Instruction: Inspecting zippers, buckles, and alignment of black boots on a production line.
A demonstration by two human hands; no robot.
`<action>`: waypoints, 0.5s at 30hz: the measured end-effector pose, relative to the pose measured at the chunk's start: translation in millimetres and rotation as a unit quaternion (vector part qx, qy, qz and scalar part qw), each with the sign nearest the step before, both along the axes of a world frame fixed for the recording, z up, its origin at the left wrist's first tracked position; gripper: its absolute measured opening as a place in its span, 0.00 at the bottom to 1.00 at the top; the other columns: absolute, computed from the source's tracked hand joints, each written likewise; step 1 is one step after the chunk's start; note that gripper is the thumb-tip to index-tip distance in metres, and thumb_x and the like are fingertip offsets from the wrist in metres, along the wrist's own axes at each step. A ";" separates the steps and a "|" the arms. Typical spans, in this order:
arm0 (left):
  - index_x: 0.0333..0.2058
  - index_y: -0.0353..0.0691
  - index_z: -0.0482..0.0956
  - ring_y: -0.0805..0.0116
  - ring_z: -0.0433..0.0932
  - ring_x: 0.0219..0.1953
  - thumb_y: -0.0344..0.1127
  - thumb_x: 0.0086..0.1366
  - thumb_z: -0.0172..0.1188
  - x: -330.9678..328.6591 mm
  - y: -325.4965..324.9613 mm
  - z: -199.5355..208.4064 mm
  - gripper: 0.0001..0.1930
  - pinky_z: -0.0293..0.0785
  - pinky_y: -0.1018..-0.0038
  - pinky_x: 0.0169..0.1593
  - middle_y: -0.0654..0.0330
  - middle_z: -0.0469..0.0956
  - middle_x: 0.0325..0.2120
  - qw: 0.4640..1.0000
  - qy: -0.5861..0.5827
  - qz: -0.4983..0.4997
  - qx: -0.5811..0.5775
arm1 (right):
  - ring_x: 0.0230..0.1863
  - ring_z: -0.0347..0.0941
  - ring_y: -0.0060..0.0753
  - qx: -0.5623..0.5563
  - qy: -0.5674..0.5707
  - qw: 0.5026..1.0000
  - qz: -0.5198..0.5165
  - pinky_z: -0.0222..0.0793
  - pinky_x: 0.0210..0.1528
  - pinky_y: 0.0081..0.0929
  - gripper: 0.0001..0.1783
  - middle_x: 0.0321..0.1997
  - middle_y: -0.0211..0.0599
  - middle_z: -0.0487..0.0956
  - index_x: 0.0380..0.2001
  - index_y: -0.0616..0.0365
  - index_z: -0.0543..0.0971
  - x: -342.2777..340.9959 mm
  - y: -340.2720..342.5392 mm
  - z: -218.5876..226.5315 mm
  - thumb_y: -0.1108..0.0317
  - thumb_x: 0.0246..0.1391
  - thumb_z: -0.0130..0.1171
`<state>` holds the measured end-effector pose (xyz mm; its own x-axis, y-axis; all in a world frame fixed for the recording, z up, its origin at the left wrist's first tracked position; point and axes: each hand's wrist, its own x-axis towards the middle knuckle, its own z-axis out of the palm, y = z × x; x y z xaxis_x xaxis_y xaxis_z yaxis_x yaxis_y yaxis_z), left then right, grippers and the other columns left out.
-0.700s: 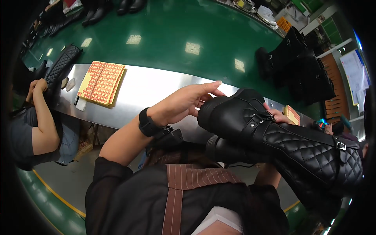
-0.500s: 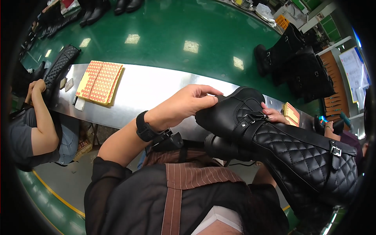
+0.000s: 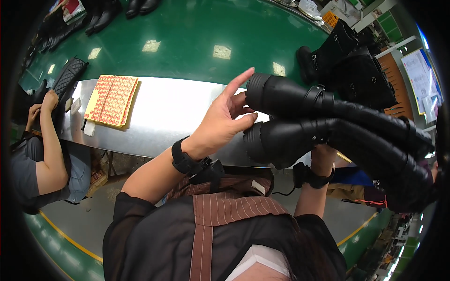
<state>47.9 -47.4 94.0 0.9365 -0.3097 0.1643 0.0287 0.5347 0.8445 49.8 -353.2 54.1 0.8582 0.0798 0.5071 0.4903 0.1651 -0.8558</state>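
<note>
Thumb and forefinger spread apart, the bare left hand (image 3: 229, 112) hangs mid-frame beside the ribbed sole of a tall black leather boot (image 3: 290, 96) — contact hard to tell. Its matching boot (image 3: 288, 140) sits just below; since the earlier frame, the quilted flank has turned from view. Both boots overlap the bare right hand (image 3: 323, 157), hiding its grip. Upper right — an orange plastic crate (image 3: 330, 18), contents indistinct.

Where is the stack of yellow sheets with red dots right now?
In the head view, the stack of yellow sheets lies left of centre on the metal tabletop, between a co-worker's hands and the person's left hand.
</note>
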 end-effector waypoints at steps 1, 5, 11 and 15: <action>0.69 0.46 0.49 0.74 0.72 0.49 0.22 0.60 0.57 2.1 0.1 -2.3 0.40 0.66 0.75 0.57 0.60 0.73 0.50 1.000 -0.001 0.001 0.001 | 0.53 0.72 0.31 0.001 -0.001 1.000 0.001 0.66 0.58 0.30 0.30 0.53 0.36 0.75 0.56 0.60 0.71 0.8 3.4 3.3 0.78 0.48 0.66; 0.65 0.41 0.55 0.67 0.68 0.55 0.25 0.60 0.58 5.5 2.6 -14.7 0.34 0.65 0.68 0.60 0.56 0.70 0.52 0.995 -0.038 0.085 0.044 | 0.47 0.74 0.29 0.036 0.052 0.994 -0.092 0.69 0.54 0.28 0.23 0.47 0.33 0.78 0.50 0.61 0.75 4.3 30.6 28.1 0.78 0.48 0.67; 0.45 0.43 0.74 0.46 0.47 0.70 0.40 0.51 0.72 0.0 -10.8 -27.0 0.24 0.50 0.56 0.67 0.41 0.51 0.66 0.862 -0.283 0.136 0.398 | 0.50 0.71 0.37 -0.374 0.033 0.904 -0.207 0.68 0.53 0.33 0.29 0.53 0.43 0.73 0.53 0.66 0.72 32.9 67.8 31.2 0.60 0.52 0.67; 0.54 0.50 0.74 0.28 0.38 0.68 0.49 0.48 0.73 -1.2 -35.3 -58.4 0.34 0.49 0.49 0.67 0.32 0.33 0.66 0.787 -0.304 0.087 0.529 | 0.56 0.66 0.50 -0.522 -0.005 0.827 -0.209 0.67 0.56 0.36 0.27 0.60 0.50 0.64 0.52 0.56 0.74 18.8 67.4 34.0 0.64 0.48 0.67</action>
<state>46.7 -82.7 35.6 0.8278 -0.4503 0.3348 -0.5489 -0.5265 0.6492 68.5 -285.8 88.0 0.9173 0.1768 0.3567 0.3264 -0.8470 -0.4197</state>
